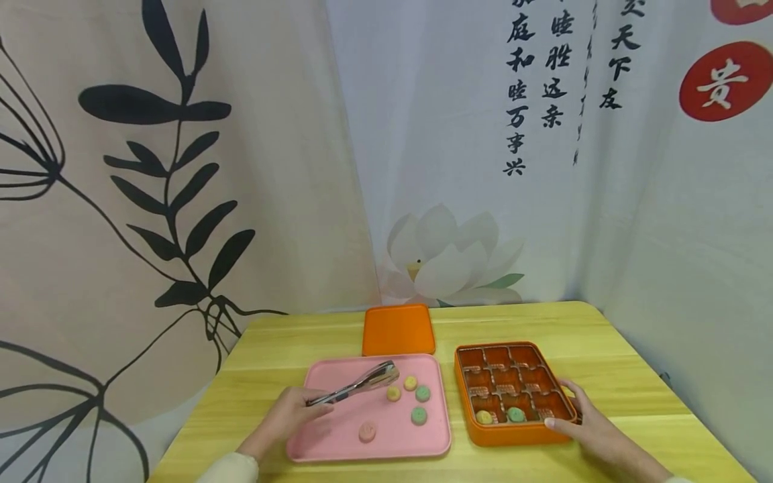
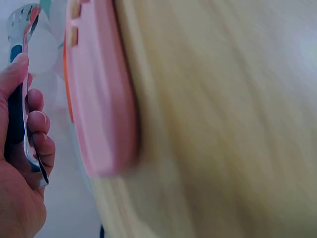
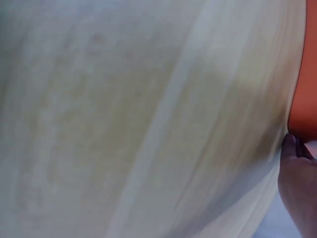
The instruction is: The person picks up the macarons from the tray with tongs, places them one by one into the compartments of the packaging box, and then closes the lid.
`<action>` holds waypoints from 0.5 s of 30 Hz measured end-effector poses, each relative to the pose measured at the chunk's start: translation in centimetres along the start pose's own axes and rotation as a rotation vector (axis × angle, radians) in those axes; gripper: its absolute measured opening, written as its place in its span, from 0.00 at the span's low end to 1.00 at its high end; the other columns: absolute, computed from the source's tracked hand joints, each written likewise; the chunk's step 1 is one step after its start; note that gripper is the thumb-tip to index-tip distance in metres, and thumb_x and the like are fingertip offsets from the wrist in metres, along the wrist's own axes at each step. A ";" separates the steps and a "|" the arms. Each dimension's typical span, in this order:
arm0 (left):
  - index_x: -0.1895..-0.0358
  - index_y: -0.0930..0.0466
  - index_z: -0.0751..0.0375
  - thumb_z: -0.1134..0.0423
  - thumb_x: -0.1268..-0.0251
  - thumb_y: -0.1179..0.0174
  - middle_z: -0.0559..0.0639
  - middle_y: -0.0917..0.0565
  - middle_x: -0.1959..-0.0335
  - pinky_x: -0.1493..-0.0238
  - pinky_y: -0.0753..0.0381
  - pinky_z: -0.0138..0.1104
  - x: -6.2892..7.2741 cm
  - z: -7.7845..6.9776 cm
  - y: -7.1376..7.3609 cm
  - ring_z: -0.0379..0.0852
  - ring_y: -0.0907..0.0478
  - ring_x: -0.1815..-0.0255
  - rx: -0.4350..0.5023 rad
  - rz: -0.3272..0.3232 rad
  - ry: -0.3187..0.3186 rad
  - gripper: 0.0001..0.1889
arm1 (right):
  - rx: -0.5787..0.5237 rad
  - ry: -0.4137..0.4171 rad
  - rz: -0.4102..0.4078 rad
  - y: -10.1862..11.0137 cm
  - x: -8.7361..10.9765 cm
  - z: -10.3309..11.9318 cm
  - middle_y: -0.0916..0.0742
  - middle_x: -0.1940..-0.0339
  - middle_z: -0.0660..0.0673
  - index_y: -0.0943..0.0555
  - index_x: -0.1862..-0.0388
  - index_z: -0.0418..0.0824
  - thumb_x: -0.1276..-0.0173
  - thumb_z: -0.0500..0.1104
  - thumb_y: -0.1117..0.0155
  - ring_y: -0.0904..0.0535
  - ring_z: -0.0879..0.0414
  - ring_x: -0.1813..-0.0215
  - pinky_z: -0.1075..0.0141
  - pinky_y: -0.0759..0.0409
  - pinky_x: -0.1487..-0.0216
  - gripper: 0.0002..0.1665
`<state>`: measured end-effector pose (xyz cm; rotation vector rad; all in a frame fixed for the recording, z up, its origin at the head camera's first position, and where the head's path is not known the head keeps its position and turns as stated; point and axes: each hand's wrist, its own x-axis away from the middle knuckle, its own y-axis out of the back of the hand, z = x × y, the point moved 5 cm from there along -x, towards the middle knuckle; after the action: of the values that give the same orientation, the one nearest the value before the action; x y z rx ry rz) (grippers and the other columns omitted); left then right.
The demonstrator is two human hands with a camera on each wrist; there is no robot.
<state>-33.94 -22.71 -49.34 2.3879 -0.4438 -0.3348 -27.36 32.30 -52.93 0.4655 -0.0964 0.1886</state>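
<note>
My left hand (image 1: pixel 294 414) grips a pair of metal tongs (image 1: pixel 356 388) with dark handle pads, thumb on one side and curled fingers on the other. The tongs reach over a pink tray (image 1: pixel 320 439), their tips just left of a yellow macaron (image 1: pixel 393 394). Another yellow macaron (image 1: pixel 410 383), two green ones (image 1: pixel 419 416) and a pink one (image 1: pixel 367 432) lie on that tray. At the right, my right hand (image 1: pixel 588 419) holds the near right corner of an orange box (image 1: pixel 501 436), thumb by the front rim. In its front row of compartments sit a yellow macaron (image 1: pixel 484 417) and a green one (image 1: pixel 516 414).
Behind the pink tray lies an orange lid (image 1: pixel 398 330), close to its far edge. Everything stands on a wood-grain table (image 1: pixel 640 382). A printed curtain (image 1: pixel 290 168) hangs behind the table and along both sides.
</note>
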 end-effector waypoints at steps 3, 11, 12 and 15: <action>0.55 0.11 0.58 0.56 0.36 0.33 0.43 0.17 0.72 0.76 0.32 0.27 -0.9 -1.0 -0.7 0.33 0.34 0.76 0.026 0.018 -0.023 0.12 | -0.014 0.003 0.003 -0.1 0.0 0.0 0.31 0.35 0.23 0.61 0.23 0.38 0.26 0.46 0.39 0.26 0.35 0.40 0.44 0.24 0.46 0.50; 0.54 0.10 0.54 0.58 0.36 0.33 0.38 0.33 0.85 0.81 0.41 0.27 -3.8 -4.6 -3.4 0.34 0.43 0.82 0.076 0.053 -0.079 0.10 | -0.001 0.009 -0.002 -0.1 0.0 -0.1 0.32 0.34 0.21 0.61 0.23 0.38 0.27 0.46 0.39 0.27 0.34 0.39 0.43 0.25 0.46 0.50; 0.54 0.10 0.53 0.57 0.36 0.32 0.38 0.35 0.86 0.82 0.42 0.28 -4.1 -5.1 -3.8 0.35 0.44 0.83 0.083 0.058 -0.078 0.10 | -0.002 0.011 -0.001 -0.1 0.0 -0.1 0.33 0.34 0.20 0.61 0.22 0.38 0.27 0.46 0.39 0.27 0.33 0.38 0.43 0.25 0.46 0.50; 0.54 0.10 0.53 0.56 0.37 0.32 0.40 0.33 0.86 0.81 0.42 0.28 -5.1 -6.6 -5.3 0.36 0.43 0.82 0.103 0.075 -0.073 0.11 | -0.001 0.010 -0.002 -0.1 -0.1 -0.2 0.34 0.33 0.19 0.61 0.22 0.38 0.27 0.47 0.39 0.28 0.31 0.38 0.42 0.25 0.46 0.50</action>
<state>-35.06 -13.10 -47.35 2.4577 -0.5954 -0.3745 -27.45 32.31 -53.15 0.4633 -0.0859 0.1888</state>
